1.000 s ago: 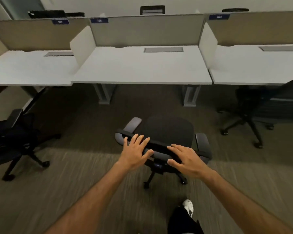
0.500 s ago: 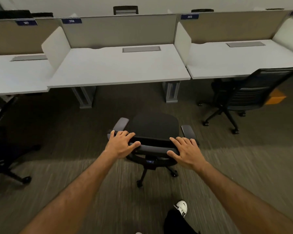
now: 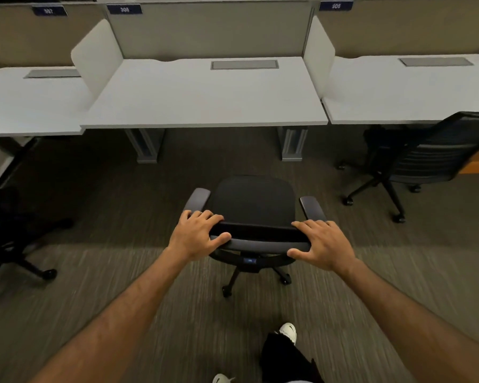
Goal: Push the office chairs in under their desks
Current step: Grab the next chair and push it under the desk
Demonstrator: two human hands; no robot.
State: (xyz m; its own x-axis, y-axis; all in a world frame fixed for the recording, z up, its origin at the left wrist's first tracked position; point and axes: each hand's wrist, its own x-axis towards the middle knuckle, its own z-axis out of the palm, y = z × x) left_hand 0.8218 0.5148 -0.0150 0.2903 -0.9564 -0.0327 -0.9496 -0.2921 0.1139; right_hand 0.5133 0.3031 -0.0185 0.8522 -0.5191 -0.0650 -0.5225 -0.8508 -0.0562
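Left hand: the left hand wraps the left end of the backrest, fingers over the top edge, thumb hooked under the front.
Right hand: the right hand clasps the right end the same way, thumb below.
Chair: the chair stands on the carpet in the aisle, seat facing the desk, well short of its front edge and roughly centred between the two desk legs.
Step, as I judge it: the push straight ahead is under way or about to start; the seat is not yet under the top.
Risk, armrests: the armrests stick out on both sides; if they sit higher than the underside of the top, they hit the edge and stop the chair early. Their height against the top cannot be told from here.
Risk, drift: uneven force from the two hands, or casters dragging in the carpet pile, would swing the seat toward a desk leg.
Risk, feet: the shoe is close behind the base; a long stride may kick a caster.
Other chairs: one at the right desk and one at the left stand out from their desks, both well apart from this path.
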